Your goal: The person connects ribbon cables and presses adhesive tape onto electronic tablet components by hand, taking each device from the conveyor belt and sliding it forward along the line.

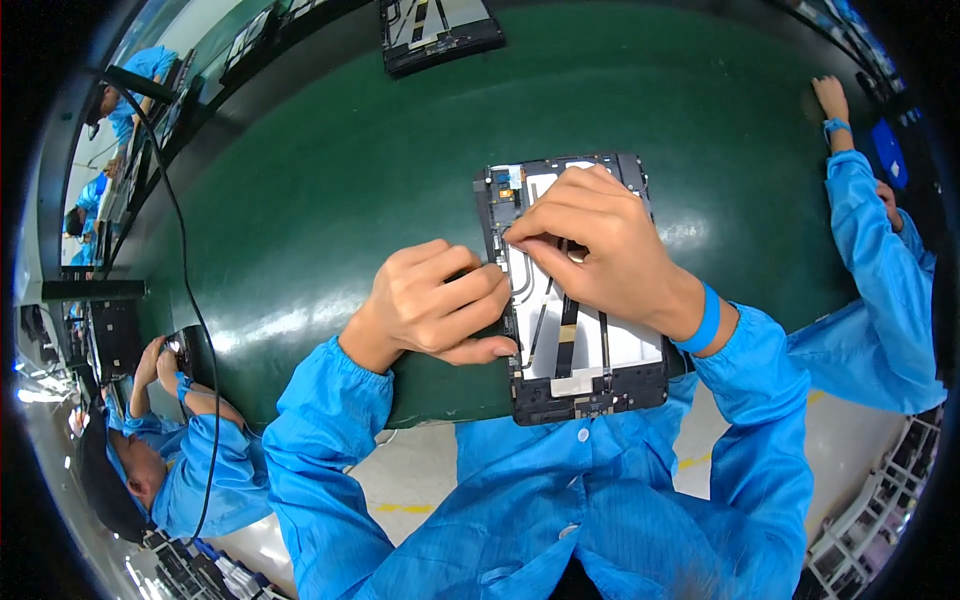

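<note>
An opened tablet (pixel 633 378) lies on the green table in front of me, its back off. White panels, black strips and small circuit parts show inside its black frame. My left hand (pixel 437 305) is closed at the tablet's left edge, fingers curled, with fingertips and thumb against the frame. Over the tablet's upper half reaches my right hand (pixel 598 245). Its thumb and index finger are pinched together at the inner left side of the frame. Whatever lies between those fingertips is too small to make out, and the hand hides part of the inside.
Another opened tablet (pixel 440 35) lies at the table's far edge. A black cable (pixel 185 250) hangs down on the left. Co-workers in blue sit at the left (pixel 200 450) and the right (pixel 865 260), the right one with an arm on the green table (pixel 330 200).
</note>
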Tool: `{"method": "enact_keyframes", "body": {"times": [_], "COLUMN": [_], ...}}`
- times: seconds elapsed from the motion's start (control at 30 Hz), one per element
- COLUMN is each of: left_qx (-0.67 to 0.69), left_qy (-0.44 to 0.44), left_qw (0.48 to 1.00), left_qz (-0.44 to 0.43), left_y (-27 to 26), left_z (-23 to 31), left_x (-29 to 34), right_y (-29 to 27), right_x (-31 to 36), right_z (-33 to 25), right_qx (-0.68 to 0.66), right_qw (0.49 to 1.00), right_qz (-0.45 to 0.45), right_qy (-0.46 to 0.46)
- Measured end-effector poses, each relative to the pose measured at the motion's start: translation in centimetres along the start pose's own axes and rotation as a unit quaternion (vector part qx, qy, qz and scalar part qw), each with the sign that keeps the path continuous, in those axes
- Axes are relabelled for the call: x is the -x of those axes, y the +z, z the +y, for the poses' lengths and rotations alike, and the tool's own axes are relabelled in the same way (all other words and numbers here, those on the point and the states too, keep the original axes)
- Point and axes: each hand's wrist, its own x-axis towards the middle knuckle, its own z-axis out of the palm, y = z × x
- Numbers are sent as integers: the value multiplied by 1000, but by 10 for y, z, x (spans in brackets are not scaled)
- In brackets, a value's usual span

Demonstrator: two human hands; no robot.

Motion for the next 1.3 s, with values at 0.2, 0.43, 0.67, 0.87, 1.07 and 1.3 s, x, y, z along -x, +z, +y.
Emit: {"method": "enact_keyframes", "body": {"times": [0.2, 0.43, 0.67, 0.87, 1.07, 1.3], "left_qx": [-6, -10, -17, -7, 37, 77], "left_qy": [-15, -40, -63, -117, -137, -173], "left_qw": [1000, 999, 998, 992, 990, 982], "left_qz": [-11, -1, -13, -37, 3, 5], "left_y": [-3, -1, -3, -2, 7, 1], "left_z": [-4, -12, -15, -17, -16, -12], "left_x": [-2, 0, -1, 3, 7, 9], "right_y": [-1, 1, -2, -3, -1, 0], "right_x": [-5, -12, -23, -27, -30, -27], "right_z": [-5, -7, 4, 6, 8, 9], "right_qx": [-99, -134, -101, -87, -134, -167], "right_qw": [995, 985, 986, 977, 970, 960], "right_qz": [7, -18, -35, -47, -28, -27], "right_qy": [21, 103, 127, 188, 200, 223]}}
